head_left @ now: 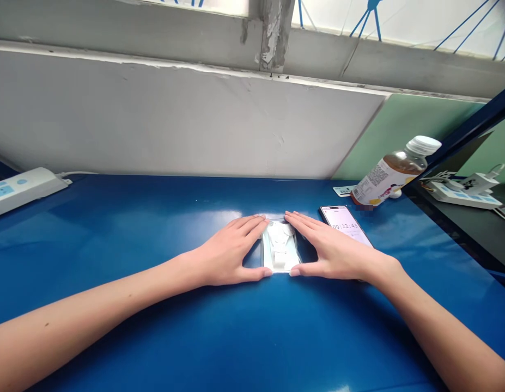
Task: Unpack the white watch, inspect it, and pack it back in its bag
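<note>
A small clear packet with white and pale green contents lies flat on the blue table, between my two hands. My left hand rests at its left side, thumb apart from the fingers, with the fingertips at the upper left corner and the thumb tip at the lower left. On the other side, my right hand is spread the same way, fingertips near the upper right corner and thumb at the lower right. Neither hand is wrapped round anything.
Behind my right hand lies a phone showing a timer. A bottle with a white cap stands at the back right, beside a small card. Power strips are at the far left and far right.
</note>
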`<action>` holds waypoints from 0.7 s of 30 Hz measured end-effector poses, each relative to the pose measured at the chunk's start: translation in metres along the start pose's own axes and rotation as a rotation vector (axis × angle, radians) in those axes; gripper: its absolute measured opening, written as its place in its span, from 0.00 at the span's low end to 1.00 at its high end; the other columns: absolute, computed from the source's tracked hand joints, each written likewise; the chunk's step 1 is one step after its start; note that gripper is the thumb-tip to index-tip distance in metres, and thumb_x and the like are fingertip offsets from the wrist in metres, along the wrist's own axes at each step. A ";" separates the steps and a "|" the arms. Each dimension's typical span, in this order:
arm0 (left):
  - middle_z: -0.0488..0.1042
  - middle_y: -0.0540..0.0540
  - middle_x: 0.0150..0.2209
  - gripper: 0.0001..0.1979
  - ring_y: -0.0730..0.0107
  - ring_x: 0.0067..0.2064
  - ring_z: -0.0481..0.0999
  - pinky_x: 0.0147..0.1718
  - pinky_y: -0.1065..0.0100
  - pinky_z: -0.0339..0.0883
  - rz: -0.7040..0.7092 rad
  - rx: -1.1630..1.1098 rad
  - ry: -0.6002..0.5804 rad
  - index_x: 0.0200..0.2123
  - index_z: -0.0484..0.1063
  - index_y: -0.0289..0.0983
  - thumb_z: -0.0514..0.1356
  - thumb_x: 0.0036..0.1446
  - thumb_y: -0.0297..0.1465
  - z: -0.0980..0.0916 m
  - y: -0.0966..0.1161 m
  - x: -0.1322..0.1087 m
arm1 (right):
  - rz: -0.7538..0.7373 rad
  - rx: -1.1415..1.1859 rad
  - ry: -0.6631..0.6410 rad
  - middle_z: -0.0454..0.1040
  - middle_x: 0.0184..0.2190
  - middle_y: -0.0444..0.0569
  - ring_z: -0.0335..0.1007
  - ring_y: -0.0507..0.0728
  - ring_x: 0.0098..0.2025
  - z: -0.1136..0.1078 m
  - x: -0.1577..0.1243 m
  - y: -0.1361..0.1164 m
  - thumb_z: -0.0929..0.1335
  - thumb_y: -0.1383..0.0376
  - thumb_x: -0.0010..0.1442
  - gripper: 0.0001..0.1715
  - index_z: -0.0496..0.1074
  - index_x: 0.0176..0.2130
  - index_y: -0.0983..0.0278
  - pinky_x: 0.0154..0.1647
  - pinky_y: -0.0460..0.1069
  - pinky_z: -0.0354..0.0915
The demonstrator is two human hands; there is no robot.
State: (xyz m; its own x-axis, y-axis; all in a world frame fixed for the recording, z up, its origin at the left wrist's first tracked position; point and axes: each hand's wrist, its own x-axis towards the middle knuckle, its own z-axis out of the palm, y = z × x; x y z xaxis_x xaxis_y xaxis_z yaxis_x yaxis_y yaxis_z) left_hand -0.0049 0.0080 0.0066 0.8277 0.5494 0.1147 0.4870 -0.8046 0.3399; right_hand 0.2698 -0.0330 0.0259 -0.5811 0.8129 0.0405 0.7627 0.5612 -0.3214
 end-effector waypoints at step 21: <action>0.53 0.32 0.70 0.46 0.42 0.70 0.54 0.65 0.47 0.52 -0.014 -0.018 0.011 0.71 0.48 0.34 0.59 0.60 0.53 0.000 0.001 -0.002 | 0.074 -0.004 -0.054 0.50 0.71 0.66 0.48 0.73 0.72 0.000 0.001 0.001 0.71 0.38 0.53 0.65 0.47 0.72 0.69 0.67 0.68 0.57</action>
State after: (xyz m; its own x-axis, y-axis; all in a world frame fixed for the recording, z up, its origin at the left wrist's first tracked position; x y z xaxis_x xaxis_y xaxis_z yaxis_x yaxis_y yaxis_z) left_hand -0.0058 0.0063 0.0070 0.8180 0.5627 0.1197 0.4929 -0.7928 0.3587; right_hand 0.2700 -0.0318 0.0260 -0.5370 0.8429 -0.0340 0.8055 0.5004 -0.3176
